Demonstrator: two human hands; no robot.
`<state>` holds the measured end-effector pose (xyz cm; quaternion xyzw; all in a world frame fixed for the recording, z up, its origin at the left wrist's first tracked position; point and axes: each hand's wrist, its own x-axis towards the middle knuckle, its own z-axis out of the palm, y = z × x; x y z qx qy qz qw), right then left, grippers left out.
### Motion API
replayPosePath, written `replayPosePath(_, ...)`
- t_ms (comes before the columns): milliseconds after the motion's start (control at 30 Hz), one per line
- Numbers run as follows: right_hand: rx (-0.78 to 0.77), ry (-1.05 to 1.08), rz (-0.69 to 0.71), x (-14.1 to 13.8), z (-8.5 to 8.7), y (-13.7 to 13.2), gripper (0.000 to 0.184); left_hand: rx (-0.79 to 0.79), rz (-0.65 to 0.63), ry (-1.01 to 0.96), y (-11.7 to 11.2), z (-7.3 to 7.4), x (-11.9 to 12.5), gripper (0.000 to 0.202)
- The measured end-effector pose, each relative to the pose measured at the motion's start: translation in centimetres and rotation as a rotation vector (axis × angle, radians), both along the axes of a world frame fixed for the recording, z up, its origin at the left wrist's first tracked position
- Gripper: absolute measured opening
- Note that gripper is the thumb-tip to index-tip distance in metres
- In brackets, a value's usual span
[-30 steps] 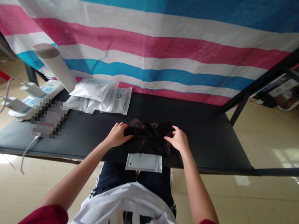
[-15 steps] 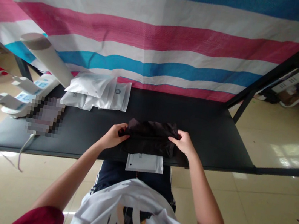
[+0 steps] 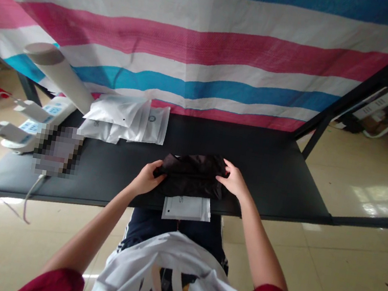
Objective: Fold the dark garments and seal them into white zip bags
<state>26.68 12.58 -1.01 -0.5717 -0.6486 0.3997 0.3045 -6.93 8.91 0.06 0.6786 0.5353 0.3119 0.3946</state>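
A dark, thin piece of folded cloth (image 3: 192,176) lies across the front of the black table; what kind of item it is I cannot make out. My left hand (image 3: 148,176) pinches its left end between thumb and fingers. At the other end my right hand (image 3: 233,179) grips the right edge, thumb on the near side and fingers behind. A white plastic pouch (image 3: 187,209) with dark lettering sticks out from under the cloth and overhangs the table's front edge.
Several white pouches (image 3: 120,118) are piled at the back left of the black table (image 3: 263,177). Beside them stand a white cylinder (image 3: 60,76), a power strip (image 3: 47,118) with chargers, and a blurred phone (image 3: 59,150) on a cable. A striped sheet (image 3: 195,46) hangs behind.
My right hand has shifted slightly left and up with its end of the cloth, which now sits a little tilted. The pouch under it has moved slightly up and left.
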Motion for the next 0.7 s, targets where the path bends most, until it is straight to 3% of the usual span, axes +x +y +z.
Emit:
replayPosePath(200,-0.032,0.026,-0.047,-0.5,-0.7,1.2,0.065,-0.005,0.028,-0.012,0.1,0.0,-0.1,0.021)
replayPosePath(367,0.096,0.289,-0.123,-0.7,-1.5,0.5,0.061,0.129,-0.029,-0.165,0.1,-0.2,-0.4,0.009)
replayPosePath(567,0.231,0.163,0.109,0.2,-0.7,-1.1,0.018,0.205,-0.021,-0.173,0.0,-0.8,-0.4,0.014)
replayPosePath(700,0.307,0.133,0.214,0.5,-0.3,-1.0,0.016,0.240,-0.009,-0.190,-0.1,-0.7,-0.5,0.015)
